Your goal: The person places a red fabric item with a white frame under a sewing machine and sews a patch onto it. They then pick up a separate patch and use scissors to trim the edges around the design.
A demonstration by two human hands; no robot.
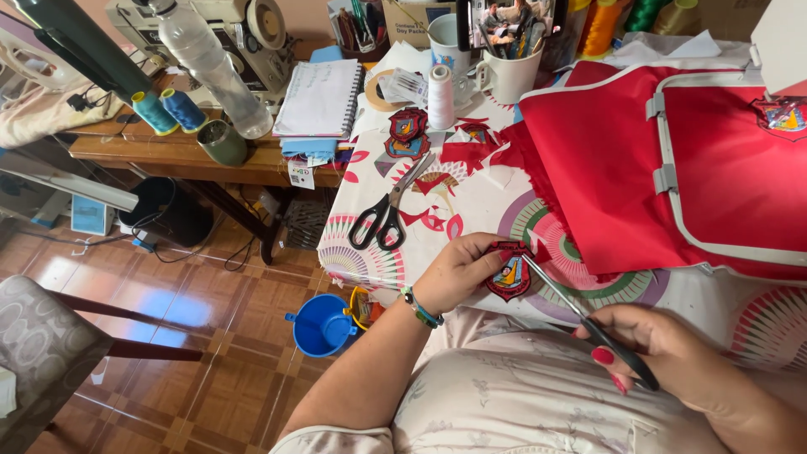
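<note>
My left hand [458, 271] pinches a shield-shaped embroidered patch [510, 277], red-edged with a coloured centre, just over the table's front edge. My right hand [664, 349] grips small black-handled scissors [588, 319] whose blades reach up to the patch's right edge. Two similar patches [408, 133] lie further back on the patterned tablecloth [471, 197]. A large pair of black-handled scissors [387, 212] lies shut to the left of my left hand. A red garment [639, 168] with white trim and a sewn crest [783, 116] covers the table's right side.
A white thread cone [440, 97], mugs of tools [507, 71] and a spiral notebook [319, 99] stand at the back. A plastic bottle [210, 67], blue thread spools [166, 111] and a sewing machine [235, 25] sit on the wooden desk left. A blue bucket [319, 324] stands on the floor.
</note>
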